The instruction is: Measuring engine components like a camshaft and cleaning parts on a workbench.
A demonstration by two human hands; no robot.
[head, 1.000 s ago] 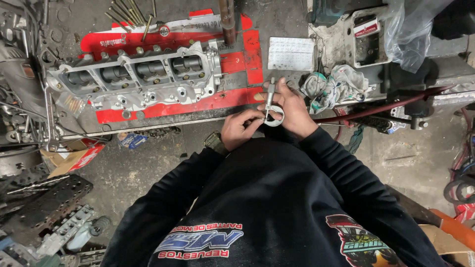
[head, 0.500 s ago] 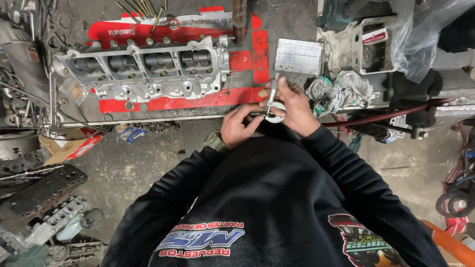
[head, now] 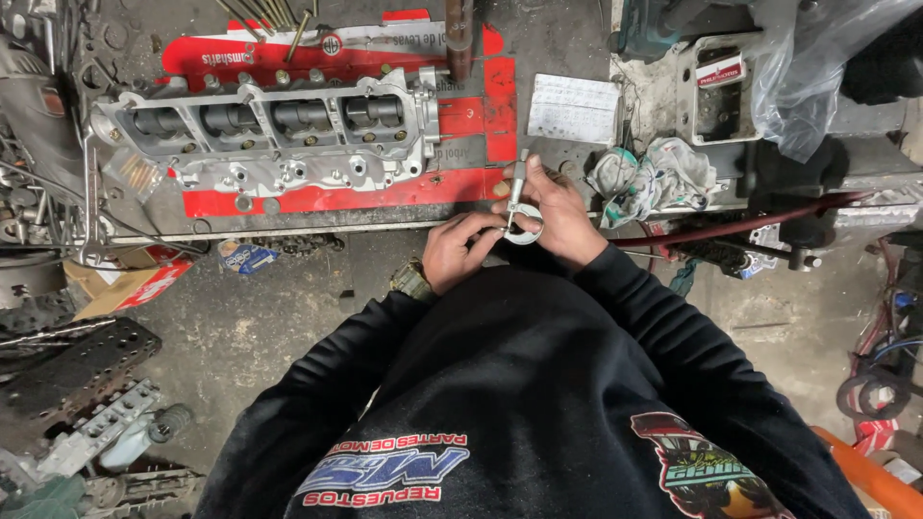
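Head view, left to right: aluminium cylinder head (head: 264,144) lies on a red printed sheet (head: 413,187) on the counter (head: 577,38), camshaft seated in its cradles, bearing caps not seen on it. Loose bolts (head: 274,14) lie above it. Left hand (head: 460,250) and right hand (head: 548,216) are together at the counter's front edge, both closed on a micrometer (head: 521,216). The right hand grips the frame and barrel, and the left fingertips pinch at the curved frame, maybe on a small part between the anvils; too small to tell. A white paper sheet (head: 574,108) lies just beyond the hands, a crumpled rag (head: 649,173) to their right. Judgement: measuring is in progress, the head is stripped open, and reassembly is not begun. Nothing in view shows how many parts are already measured.
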